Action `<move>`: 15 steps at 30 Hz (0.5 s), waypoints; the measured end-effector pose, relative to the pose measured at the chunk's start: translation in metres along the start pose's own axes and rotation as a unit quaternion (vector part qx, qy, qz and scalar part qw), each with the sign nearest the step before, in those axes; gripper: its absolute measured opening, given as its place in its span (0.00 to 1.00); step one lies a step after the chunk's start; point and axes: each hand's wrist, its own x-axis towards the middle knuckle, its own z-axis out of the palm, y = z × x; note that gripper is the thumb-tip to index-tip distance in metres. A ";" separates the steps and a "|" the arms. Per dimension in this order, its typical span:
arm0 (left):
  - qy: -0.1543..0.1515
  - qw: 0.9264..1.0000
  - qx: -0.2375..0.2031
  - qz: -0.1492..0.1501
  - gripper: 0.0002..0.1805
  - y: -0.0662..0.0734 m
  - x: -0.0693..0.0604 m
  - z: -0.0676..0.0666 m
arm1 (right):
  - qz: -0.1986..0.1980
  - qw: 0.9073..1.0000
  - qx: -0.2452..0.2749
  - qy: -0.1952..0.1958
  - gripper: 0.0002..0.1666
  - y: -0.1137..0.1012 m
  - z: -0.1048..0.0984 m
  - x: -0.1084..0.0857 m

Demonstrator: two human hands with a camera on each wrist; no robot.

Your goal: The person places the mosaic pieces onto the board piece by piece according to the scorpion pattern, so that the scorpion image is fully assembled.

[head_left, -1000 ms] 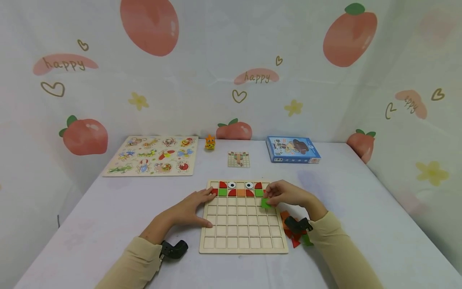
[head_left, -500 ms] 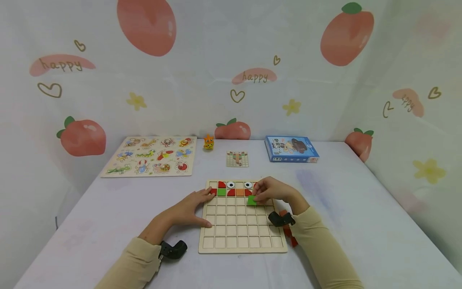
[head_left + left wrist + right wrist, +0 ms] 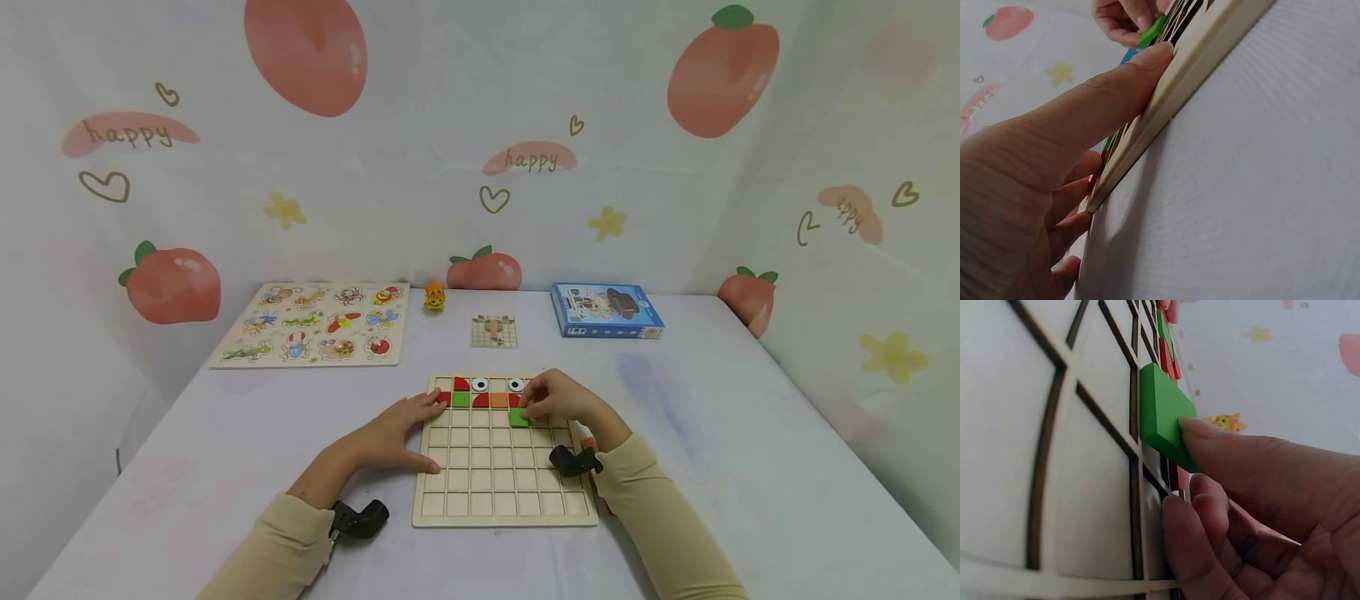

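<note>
A wooden grid board [image 3: 505,479] lies flat in the middle of the table. Its far rows carry red shapes, two eye tiles [image 3: 480,384], an orange square [image 3: 499,401] and a green square. My left hand [image 3: 396,431] rests on the board's left edge, thumb and fingers spread. Between thumb and fingers my right hand [image 3: 564,398] pinches a green square tile [image 3: 518,417] over the third row, right of centre. In the right wrist view that tile [image 3: 1168,412] stands tilted against the grid, thumb on its face. The right hand hides some far-right cells.
Loose red and orange pieces [image 3: 589,444] lie right of the board, partly hidden by the right forearm. Behind stand a small pattern card [image 3: 494,331], an orange toy figure [image 3: 434,296], an insect puzzle board [image 3: 315,327] and a blue box [image 3: 608,311].
My right hand has moved left over the board with the green tile, slowing in the last half second. My left hand keeps its place on the board's edge.
</note>
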 end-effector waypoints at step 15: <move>0.001 1.000 -0.007 0.004 0.51 0.002 -0.001 -0.001 | 0.003 1.000 0.004 0.000 0.05 0.002 0.001 0.002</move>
